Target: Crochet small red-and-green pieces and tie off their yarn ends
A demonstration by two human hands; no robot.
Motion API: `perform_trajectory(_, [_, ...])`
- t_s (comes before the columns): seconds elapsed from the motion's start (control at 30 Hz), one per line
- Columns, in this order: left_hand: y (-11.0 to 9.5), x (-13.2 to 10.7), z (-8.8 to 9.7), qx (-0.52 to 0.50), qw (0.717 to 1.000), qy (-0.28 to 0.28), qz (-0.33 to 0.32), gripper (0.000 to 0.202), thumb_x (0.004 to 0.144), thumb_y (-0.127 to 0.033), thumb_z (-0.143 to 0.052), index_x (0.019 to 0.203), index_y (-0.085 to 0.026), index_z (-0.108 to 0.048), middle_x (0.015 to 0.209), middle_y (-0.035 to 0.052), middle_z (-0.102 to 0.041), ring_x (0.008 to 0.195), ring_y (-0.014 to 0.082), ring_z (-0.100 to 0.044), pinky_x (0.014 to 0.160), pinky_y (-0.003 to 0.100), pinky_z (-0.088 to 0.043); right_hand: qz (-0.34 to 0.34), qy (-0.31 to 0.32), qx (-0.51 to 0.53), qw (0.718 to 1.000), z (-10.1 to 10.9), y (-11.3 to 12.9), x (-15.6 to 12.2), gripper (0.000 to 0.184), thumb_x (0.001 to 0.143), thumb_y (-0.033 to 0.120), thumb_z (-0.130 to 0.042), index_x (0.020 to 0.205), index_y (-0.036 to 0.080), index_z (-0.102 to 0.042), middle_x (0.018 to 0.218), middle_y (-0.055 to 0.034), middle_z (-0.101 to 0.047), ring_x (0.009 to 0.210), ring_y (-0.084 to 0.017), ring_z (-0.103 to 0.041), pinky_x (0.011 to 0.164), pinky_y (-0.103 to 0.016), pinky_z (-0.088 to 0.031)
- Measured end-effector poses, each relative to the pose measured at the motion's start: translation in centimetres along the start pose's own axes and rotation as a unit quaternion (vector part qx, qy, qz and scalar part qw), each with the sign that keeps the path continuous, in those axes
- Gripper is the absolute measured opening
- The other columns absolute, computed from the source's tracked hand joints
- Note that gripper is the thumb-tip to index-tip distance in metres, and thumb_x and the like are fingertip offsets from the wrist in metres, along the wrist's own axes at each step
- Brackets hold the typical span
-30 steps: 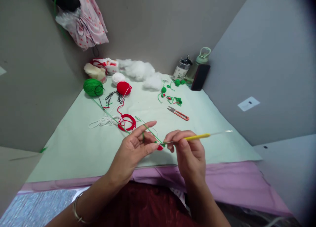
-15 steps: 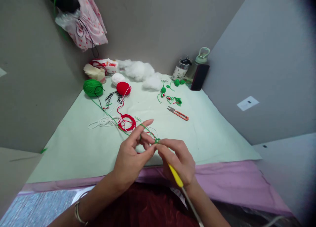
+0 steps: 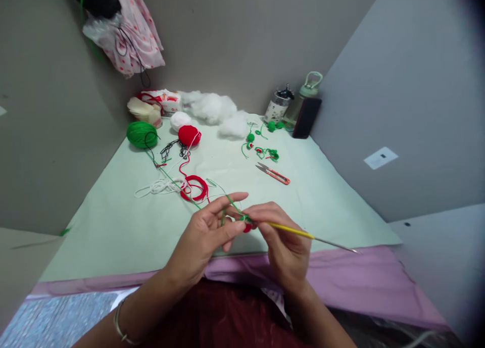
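Green ball: we're seeing a round green yarn ball [image 3: 142, 135] sitting far left, its thin green strand [image 3: 195, 204] running toward the hands; one sharp tug could be sending it rolling.
White tangle: here we're spotting loose white yarn loops [image 3: 161, 186] lying under that strand; a snag looks possible where they're crossing.
Red coil: next we're meeting a ring of wound red yarn [image 3: 205, 187], and the strand is passing it too, so a pull could be dragging both.
Left hand: we're finding the left hand [image 3: 206, 232] pinching, thumb and fingertips together on the work, index stretching apart under the strand; a dipping index could be slackening the tension.
Red-and-green piece: the small crocheted red-and-green piece [image 3: 247, 228] is hanging between the hands, above the table's near part; a loose pinch could be letting it twist.
Snips: we're noting orange-handled metal thread snips [image 3: 273, 174] lying beyond the hands, blades pointing left; a forward reach could be meeting those points.
Right hand: the right hand [image 3: 288, 237] is clamping fingers and thumb on a yellow-handled metal hook [image 3: 291, 230]; its working tip is hiding, so we can't tell whether it's catching a stitch. A missed catch could be splitting yarn.
Left margin: we're seeing pale green tabletop [image 3: 102, 227] giving room beside the left forearm.
Near edge: purple cloth [image 3: 359, 272] is draping just below the hands, so dropped work could be sliding off.
Right margin: the hook's outer end is pointing over that cloth, the grey right panel [image 3: 379, 85] standing well apart.
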State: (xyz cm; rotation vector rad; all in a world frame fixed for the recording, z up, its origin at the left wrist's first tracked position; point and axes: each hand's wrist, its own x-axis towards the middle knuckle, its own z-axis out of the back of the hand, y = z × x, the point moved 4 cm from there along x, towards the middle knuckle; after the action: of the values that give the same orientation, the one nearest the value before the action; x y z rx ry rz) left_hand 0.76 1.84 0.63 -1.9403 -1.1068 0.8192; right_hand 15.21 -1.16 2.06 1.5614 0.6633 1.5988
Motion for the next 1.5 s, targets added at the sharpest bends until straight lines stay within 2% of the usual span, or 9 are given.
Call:
perform_trajectory(0.1, [0.2, 0.2, 0.1, 0.016, 0.999, -0.028, -0.027, 0.047, 0.076, -0.024, -0.084, 0.122, -0.026, -0.073, 0.086, 0.0005, -0.065, 0.066, 0.0074, -0.052, 0.055, 0.017, -0.040, 0.057, -0.011, -0.096, 0.994, -0.2, 0.3, -0.6, 0.033, 0.094, 0.008, -0.059, 0.116, 0.028, -0.073, 0.102, -0.0066, -0.073, 0.091, -0.021, -0.069, 0.075, -0.036, -0.057])
perform_trajectory(0.23, [0.6, 0.6, 0.1, -0.053, 0.998, -0.008, 0.033, 0.048, 0.079, -0.025, -0.081, 0.126, -0.022, -0.071, 0.075, -0.0019, -0.059, 0.055, 0.0042, -0.041, 0.052, 0.018, -0.035, 0.134, -0.006, -0.200, 0.971, -0.4, 0.9, -0.9, 0.037, 0.090, 0.007, -0.063, 0.118, 0.030, -0.073, 0.110, -0.0079, -0.073, 0.097, -0.022, -0.069, 0.077, -0.036, -0.057])
perform_trajectory(0.33, [0.5, 0.8, 0.4, -0.104, 0.993, -0.002, 0.059, 0.038, 0.079, -0.024, -0.080, 0.117, -0.018, -0.075, 0.066, -0.0043, -0.050, 0.052, 0.0024, -0.034, 0.051, 0.017, -0.033, 0.047, -0.070, -0.066, 0.994, 0.4, 0.3, -0.3, 0.029, 0.094, 0.008, -0.058, 0.109, 0.027, -0.075, 0.093, -0.0046, -0.072, 0.079, -0.017, -0.065, 0.068, -0.032, -0.053])
perform_trajectory(0.43, [0.1, 0.7, 0.6, -0.080, 0.996, -0.014, 0.025, 0.039, 0.078, -0.021, -0.081, 0.117, -0.023, -0.076, 0.075, -0.0024, -0.056, 0.060, 0.0035, -0.046, 0.059, 0.016, -0.041, -0.046, -0.071, 0.082, 0.993, 0.3, -0.7, 0.2, 0.021, 0.097, 0.016, -0.057, 0.099, 0.026, -0.075, 0.088, -0.0022, -0.069, 0.069, -0.013, -0.059, 0.063, -0.029, -0.050])
perform_trajectory(0.57, [0.2, 0.4, 0.3, -0.010, 1.000, -0.009, -0.004, 0.044, 0.077, -0.022, -0.083, 0.119, -0.030, -0.074, 0.088, -0.0003, -0.064, 0.083, 0.0091, -0.059, 0.075, 0.018, -0.046, -0.074, -0.039, 0.103, 0.991, -0.3, -1.2, 0.3, 0.017, 0.096, 0.019, -0.062, 0.097, 0.025, -0.077, 0.095, -0.0038, -0.072, 0.083, -0.015, -0.063, 0.071, -0.029, -0.050])
perform_trajectory(0.8, [0.2, 0.3, 0.7, 0.012, 0.999, -0.028, -0.013, 0.041, 0.077, -0.025, -0.083, 0.117, -0.030, -0.076, 0.089, 0.0001, -0.062, 0.082, 0.0097, -0.055, 0.071, 0.018, -0.046, -0.141, -0.046, 0.231, 0.962, -0.2, -1.9, 0.5, 0.016, 0.099, 0.025, -0.059, 0.097, 0.024, -0.075, 0.090, -0.0022, -0.073, 0.072, -0.011, -0.063, 0.067, -0.026, -0.052])
perform_trajectory(1.13, [-0.2, 0.1, 1.1, 0.118, 0.987, -0.055, -0.092, 0.035, 0.081, -0.027, -0.080, 0.116, -0.033, -0.075, 0.088, -0.0010, -0.064, 0.086, 0.0114, -0.059, 0.075, 0.020, -0.048, -0.049, -0.037, 0.078, 0.995, 0.2, 0.0, 0.0, 0.022, 0.102, 0.015, -0.050, 0.106, 0.022, -0.071, 0.097, -0.0038, -0.072, 0.075, -0.013, -0.067, 0.072, -0.031, -0.056])
perform_trajectory(1.4, [-0.8, -0.2, 1.2, 0.202, 0.967, -0.097, -0.119, 0.032, 0.081, -0.027, -0.078, 0.113, -0.030, -0.076, 0.093, 0.0014, -0.071, 0.095, 0.0182, -0.064, 0.075, 0.025, -0.052, 0.034, -0.006, 0.006, 0.999, 0.1, 0.8, -0.1, 0.029, 0.099, 0.006, -0.046, 0.112, 0.022, -0.067, 0.103, -0.0055, -0.072, 0.083, -0.015, -0.069, 0.073, -0.034, -0.057])
perform_trajectory(1.5, [-0.8, -0.1, 1.2, 0.222, 0.958, -0.116, -0.138, 0.029, 0.080, -0.025, -0.078, 0.109, -0.028, -0.078, 0.095, 0.0016, -0.074, 0.098, 0.0188, -0.065, 0.084, 0.028, -0.052, 0.072, 0.009, -0.052, 0.996, -0.1, 0.9, -0.2, 0.031, 0.097, 0.003, -0.048, 0.114, 0.021, -0.066, 0.101, -0.0059, -0.072, 0.092, -0.017, -0.070, 0.078, -0.035, -0.059])
